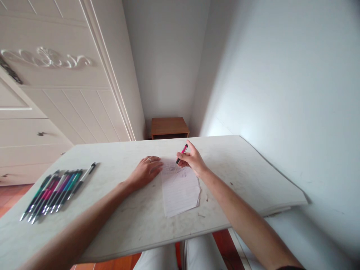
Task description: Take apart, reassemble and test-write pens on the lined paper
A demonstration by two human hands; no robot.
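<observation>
A pink pen (pixel 184 149) with dark ends is held in my right hand (pixel 193 160), thumb and fingers closed around it. The pen tilts over the upper part of a lined sheet of paper (pixel 180 193), which carries dark scribbles near its top and has a torn right edge. Whether the pen's tip touches the paper I cannot tell. My left hand (pixel 147 170) lies flat at the paper's upper left edge, fingers stretched out, a ring on one finger. It holds nothing.
Several coloured pens (pixel 53 191) lie side by side on the white table (pixel 118 221) at the left, with a white and black pen (pixel 82 180) at their right. Beyond the far edge stands a brown wooden cabinet (pixel 170 126). A wall (pixel 295 93) borders the right side.
</observation>
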